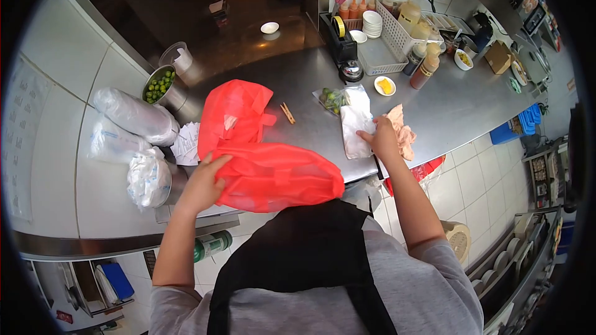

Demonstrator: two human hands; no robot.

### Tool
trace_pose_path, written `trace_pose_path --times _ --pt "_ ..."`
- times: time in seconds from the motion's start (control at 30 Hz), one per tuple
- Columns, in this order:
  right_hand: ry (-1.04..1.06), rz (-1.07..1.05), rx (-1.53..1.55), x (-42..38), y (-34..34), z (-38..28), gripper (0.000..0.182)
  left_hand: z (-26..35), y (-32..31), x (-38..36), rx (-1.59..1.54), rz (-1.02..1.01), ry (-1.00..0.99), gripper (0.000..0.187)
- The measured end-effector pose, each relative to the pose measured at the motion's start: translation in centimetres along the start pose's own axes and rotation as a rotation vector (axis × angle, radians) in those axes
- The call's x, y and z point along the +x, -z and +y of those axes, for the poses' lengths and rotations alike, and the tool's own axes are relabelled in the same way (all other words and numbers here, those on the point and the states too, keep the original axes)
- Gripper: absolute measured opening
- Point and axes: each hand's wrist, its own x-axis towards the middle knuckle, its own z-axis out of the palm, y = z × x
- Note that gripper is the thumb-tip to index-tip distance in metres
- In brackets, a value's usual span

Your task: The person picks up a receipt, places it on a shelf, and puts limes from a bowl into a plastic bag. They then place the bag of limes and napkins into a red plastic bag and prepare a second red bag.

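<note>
My left hand (207, 181) is closed on the edge of a red fabric bag (279, 177), which sags open across the counter's front edge. Just behind it stands another red bag (233, 111) with a handle loop. My right hand (382, 139) grips the right side of a white folded packet (356, 127); its thumb lies on top and some fingers are hidden. A clear plastic bag of green limes (332, 100) lies against the packet. Right beside the hand is a crumpled peach cloth (400, 133). A wooden clothespin (287, 113) lies between the bags and the limes.
A metal pot of limes (159, 85) and rolls of plastic bags (133, 111) stand at the left wall. Behind my right hand are a tape dispenser (340, 40), a small yellow-filled bowl (385, 85), sauce bottles (426, 68) and a white basket (397, 34).
</note>
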Motion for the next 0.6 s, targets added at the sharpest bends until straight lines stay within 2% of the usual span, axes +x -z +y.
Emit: trace_pose_path --times 0.03,0.1,0.2,0.23,0.27,0.33,0.4,0.43,0.47,0.5,0.53,0.6 --pt "0.005 -0.001 0.001 -0.2 -0.6 0.2 0.045 0.6 -0.5 0.2 -0.061 -0.042 0.006 0.055" --pt "-0.115 -0.307 -0.018 -0.3 -1.2 -0.4 0.031 1.4 -1.0 0.4 -0.086 -0.108 0.055 0.057" --pt "-0.096 -0.194 0.088 1.9 -0.3 -0.7 0.022 0.9 -2.3 0.8 -0.079 -0.167 0.043 0.058" --pt "-0.007 0.031 0.159 2.9 -2.1 1.2 0.021 0.9 -2.7 0.9 -0.082 -0.170 0.051 0.058" --pt "-0.007 0.023 0.158 4.0 -2.7 1.7 0.021 1.0 -3.0 1.3 -0.124 -0.198 0.060 0.059" --pt "-0.081 -0.163 0.209 5.6 -3.7 2.3 0.019 1.1 -3.4 2.1 -0.166 -0.227 0.073 0.060" --pt "-0.066 -0.208 0.128 5.4 -4.7 1.6 0.021 1.1 -3.5 2.9 -0.470 -0.376 0.145 0.061" --pt "-0.122 -0.143 0.167 5.2 -4.2 0.6 0.020 0.8 -3.7 3.3 -0.468 -0.371 0.145 0.061" --pt "-0.178 -0.081 0.206 5.0 -3.7 -0.3 0.019 0.3 -4.0 3.6 -0.638 -0.411 0.175 0.063" --pt "-0.057 0.070 0.284 5.0 -4.3 0.8 0.020 0.0 -4.2 3.7 -0.810 -0.450 0.207 0.066" --pt "-0.053 0.065 0.285 4.7 -3.1 -0.8 0.020 0.1 -4.3 4.0 -0.813 -0.446 0.212 0.066" --pt "-0.077 0.413 0.504 3.1 -0.4 -5.0 0.021 0.4 -4.7 4.7 -1.218 -0.504 0.502 0.071"
